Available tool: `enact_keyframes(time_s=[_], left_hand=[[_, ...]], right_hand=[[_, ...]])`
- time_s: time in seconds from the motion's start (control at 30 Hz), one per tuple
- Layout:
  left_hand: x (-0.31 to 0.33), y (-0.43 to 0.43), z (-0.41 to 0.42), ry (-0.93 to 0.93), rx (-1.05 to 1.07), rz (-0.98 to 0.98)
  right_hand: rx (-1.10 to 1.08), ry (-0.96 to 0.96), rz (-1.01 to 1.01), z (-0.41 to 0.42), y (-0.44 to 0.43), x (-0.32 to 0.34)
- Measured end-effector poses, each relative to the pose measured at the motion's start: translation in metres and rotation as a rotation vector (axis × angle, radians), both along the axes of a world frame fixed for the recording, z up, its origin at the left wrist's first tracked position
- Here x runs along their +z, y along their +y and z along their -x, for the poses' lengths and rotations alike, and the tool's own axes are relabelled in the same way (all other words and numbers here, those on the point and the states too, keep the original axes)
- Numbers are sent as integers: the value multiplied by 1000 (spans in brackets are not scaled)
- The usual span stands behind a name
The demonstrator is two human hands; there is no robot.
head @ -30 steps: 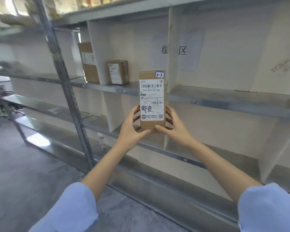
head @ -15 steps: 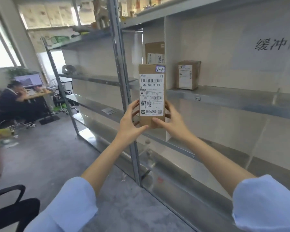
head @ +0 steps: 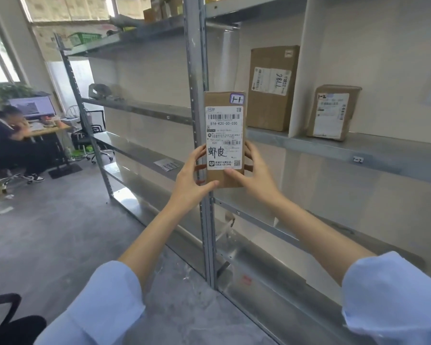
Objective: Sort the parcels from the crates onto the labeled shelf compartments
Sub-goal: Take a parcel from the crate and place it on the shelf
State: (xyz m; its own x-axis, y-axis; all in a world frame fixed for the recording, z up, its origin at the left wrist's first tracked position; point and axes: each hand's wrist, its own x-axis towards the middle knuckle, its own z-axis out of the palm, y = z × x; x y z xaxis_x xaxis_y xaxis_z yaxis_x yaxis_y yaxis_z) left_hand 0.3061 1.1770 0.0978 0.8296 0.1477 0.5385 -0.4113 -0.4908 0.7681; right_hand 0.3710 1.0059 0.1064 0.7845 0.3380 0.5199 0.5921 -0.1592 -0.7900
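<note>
My left grip (head: 188,178) and right grip (head: 256,174) stay wrapped round the lower edges of one cardboard parcel (head: 224,139), held upright with its label facing me, in front of the rack's steel upright (head: 195,58). Since half a second ago the rack has slid rightward in view. The two parcels on the shelf (head: 383,151), a tall box (head: 271,88) and a smaller box (head: 332,112), now stand clear to the held parcel's right, with one white divider (head: 300,70) between them.

"516-K20-00-030" and "1-1" on held parcel (head: 224,139); "1-2" on small box (head: 332,112)
</note>
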Motion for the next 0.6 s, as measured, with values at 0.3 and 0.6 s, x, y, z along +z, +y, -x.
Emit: enact_keyframes(time_s=[0.3, 0.6], left_hand=[[24, 67, -134, -41, -59, -71], [54, 132, -239, -94, -55, -245]], right_hand=[[-109, -27, -72, -121, 63, 15], [-218, -84, -110, -211, 109, 39]])
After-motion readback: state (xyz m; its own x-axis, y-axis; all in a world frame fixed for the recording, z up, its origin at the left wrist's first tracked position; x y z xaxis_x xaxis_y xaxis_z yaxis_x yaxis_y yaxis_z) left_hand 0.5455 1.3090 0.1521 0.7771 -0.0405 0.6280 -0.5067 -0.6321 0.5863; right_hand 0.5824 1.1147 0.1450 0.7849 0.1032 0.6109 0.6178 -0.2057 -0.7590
